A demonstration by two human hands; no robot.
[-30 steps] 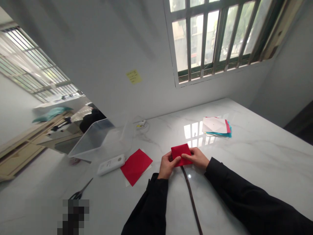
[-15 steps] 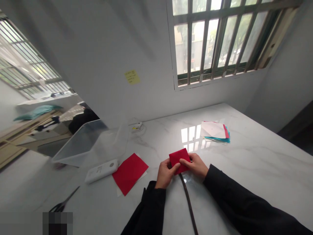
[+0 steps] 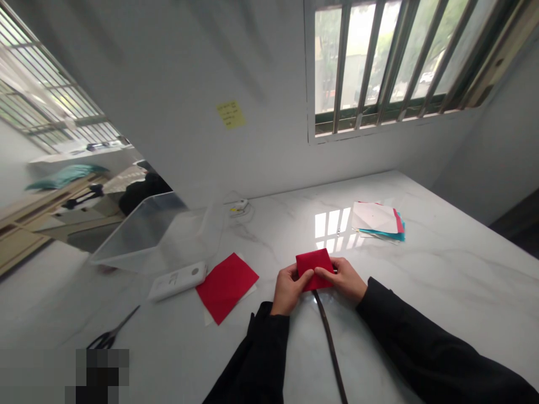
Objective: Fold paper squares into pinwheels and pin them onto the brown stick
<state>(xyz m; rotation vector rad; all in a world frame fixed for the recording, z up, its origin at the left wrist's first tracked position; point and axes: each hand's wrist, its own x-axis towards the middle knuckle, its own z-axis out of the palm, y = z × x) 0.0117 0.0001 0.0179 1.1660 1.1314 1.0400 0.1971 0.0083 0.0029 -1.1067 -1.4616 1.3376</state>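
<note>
Between both hands, above the marble-patterned table (image 3: 442, 269), is a small folded piece of red paper (image 3: 315, 264). My left hand (image 3: 289, 288) pinches its left side, thumb on the front face and fingers behind. On the right side, my right hand (image 3: 346, 280) grips it the same way, its thumb tip close to the left one. The fingers behind the paper are partly hidden. A dark strap-like strip (image 3: 329, 342) runs from beneath the paper toward the bottom edge. Left of my hands lies a flat red sheet (image 3: 227, 287) over a whitish one.
A white rectangular device (image 3: 177, 281) touches the red sheet's left side. Scissors (image 3: 110, 335) lie farther left, near a clear plastic bin (image 3: 138, 241). Stacked white, red and teal papers (image 3: 377, 219) sit at the back right. A yellow note (image 3: 231, 114) sticks to the wall.
The view has tilted down and shifted slightly. The folded red paper has turned a little more level, and my right thumb has moved from overlapping its middle toward the lower right.
</note>
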